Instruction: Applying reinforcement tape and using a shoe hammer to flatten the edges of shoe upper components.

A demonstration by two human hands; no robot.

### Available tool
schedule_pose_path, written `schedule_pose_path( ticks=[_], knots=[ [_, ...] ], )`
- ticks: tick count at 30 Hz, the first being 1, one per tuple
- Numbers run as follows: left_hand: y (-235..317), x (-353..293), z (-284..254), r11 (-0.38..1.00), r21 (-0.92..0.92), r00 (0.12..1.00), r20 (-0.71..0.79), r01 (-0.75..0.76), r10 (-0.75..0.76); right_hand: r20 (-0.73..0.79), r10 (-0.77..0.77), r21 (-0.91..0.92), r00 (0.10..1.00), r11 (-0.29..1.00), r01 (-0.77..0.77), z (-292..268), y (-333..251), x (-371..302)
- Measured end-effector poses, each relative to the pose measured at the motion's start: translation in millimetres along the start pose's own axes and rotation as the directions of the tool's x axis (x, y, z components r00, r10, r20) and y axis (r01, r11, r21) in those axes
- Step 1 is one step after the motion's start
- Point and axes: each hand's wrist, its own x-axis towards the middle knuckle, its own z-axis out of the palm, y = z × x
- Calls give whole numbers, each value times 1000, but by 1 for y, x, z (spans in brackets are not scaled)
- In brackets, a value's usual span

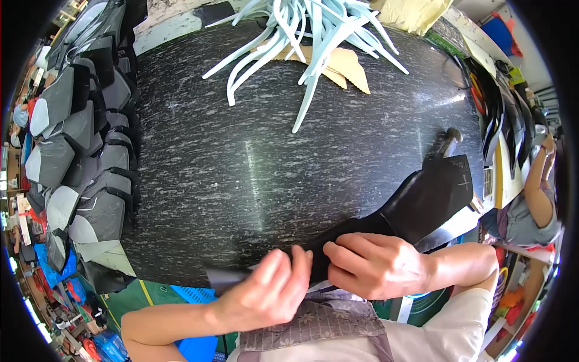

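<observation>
A long black leather-like piece [428, 196] lies along the near edge of the black speckled table [271, 163]. Its wide end, with a small pale cross mark, rests at the right. My right hand [377, 265] is closed on the piece's near edge, fingertips pressed together. Close beside it on the left, my left hand [265, 286] is slightly blurred, its fingers curled in a pinch at the same piece. What lies between those left fingertips is partly hidden. Beyond the wide end lies a tool with a worn metal head [451, 142], probably a hammer.
Pale blue strips [313, 36] spill over the far edge, above tan zigzag-edged pieces [347, 66]. Stacked black and grey cut pieces [90, 145] line the left side. More black pieces [491, 102] lie at the right, where another person [534, 205] is at work.
</observation>
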Motion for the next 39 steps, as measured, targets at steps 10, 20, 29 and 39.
schedule_pose_path(
  ticks=[10, 20, 29, 39],
  knots=[
    [-4, -40, 9, 993, -30, 976, -184, 115, -119, 56, -25, -148, 998, 988, 33, 3, -20, 9],
    [-5, -52, 11, 934, -240, 923, -215, 267, -319, -10, -96, -127, 995, 987, 94, 15, -25, 25],
    [-13, -64, 9, 929, -299, 962, -96, 217, -256, 11, -189, -79, 982, 979, 189, 21, -20, 27],
    [-16, -82, -6, 934, -215, 958, 41, 286, -284, 74, -141, -292, 987, 943, 157, 21, -31, 45]
  ],
)
